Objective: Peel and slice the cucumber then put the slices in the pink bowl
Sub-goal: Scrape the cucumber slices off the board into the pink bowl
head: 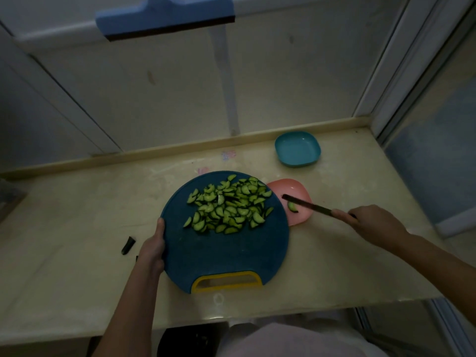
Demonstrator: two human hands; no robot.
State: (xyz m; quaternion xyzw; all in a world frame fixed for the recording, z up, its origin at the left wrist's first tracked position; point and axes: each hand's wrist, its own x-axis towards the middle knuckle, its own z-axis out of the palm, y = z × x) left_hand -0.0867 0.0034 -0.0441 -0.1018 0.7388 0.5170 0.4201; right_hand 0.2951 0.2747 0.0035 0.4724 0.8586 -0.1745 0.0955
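Dozens of cucumber slices (226,204) cover the cutting board (226,253), its rim clasped by the left grip (153,249); the right grip (376,222) holds a knife (309,205) over the pink bowl (296,188).

Single wide-angle head view, from above, forward and down onto the near counter (77,215).

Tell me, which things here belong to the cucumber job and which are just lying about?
In use: blue cutting board, gripped by the left hand; cucumber slices heaped on it; pink bowl, one slice inside; knife in the right hand.
Lying about: blue bowl at the back; dark scrap on the counter.
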